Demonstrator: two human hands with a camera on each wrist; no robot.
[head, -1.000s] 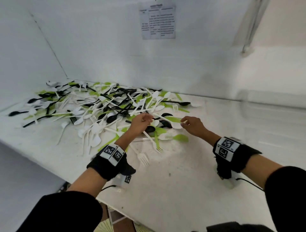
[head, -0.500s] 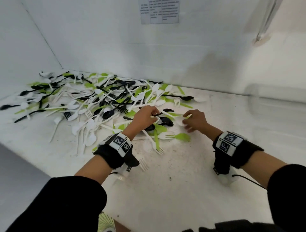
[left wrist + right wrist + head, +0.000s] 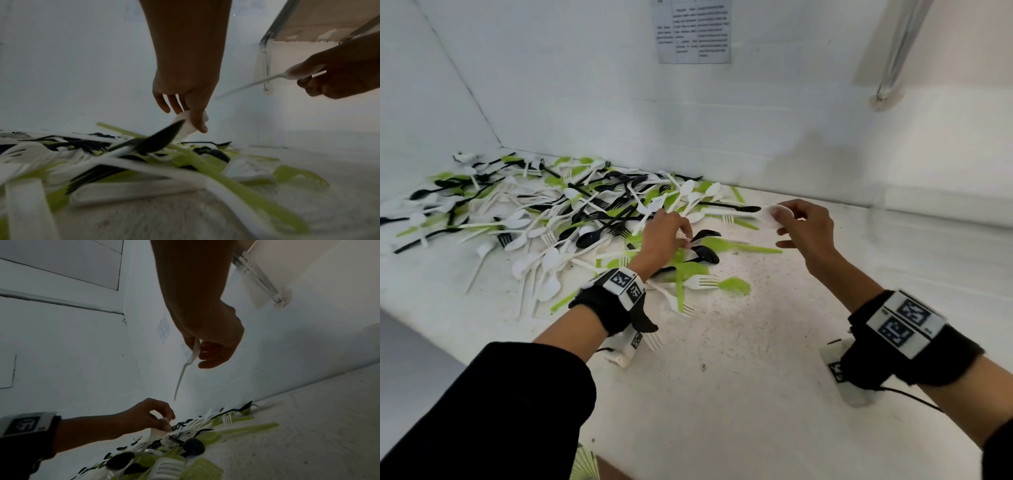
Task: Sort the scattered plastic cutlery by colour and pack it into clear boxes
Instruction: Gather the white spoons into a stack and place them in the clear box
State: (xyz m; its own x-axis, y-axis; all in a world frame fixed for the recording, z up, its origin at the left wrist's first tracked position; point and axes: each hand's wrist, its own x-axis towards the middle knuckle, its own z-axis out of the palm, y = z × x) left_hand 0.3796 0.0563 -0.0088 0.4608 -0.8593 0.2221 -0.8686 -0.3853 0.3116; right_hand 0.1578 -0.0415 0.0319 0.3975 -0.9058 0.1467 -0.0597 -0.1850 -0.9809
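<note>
Head view first: right hand point(image 3: 806, 233) is up above the white table point(image 3: 722, 377), thumb and fingers pinched on the bowl of a white spoon point(image 3: 774, 216), handle hanging free in the right wrist view. Left hand point(image 3: 666, 236) is down in the cutlery pile point(image 3: 571, 219), fingertips closed on another white piece point(image 3: 185, 123) at the pile's near edge, a black spoon point(image 3: 705, 254) just beside it. Green, black and white pieces lie tangled toward the back wall point(image 3: 585, 85).
</note>
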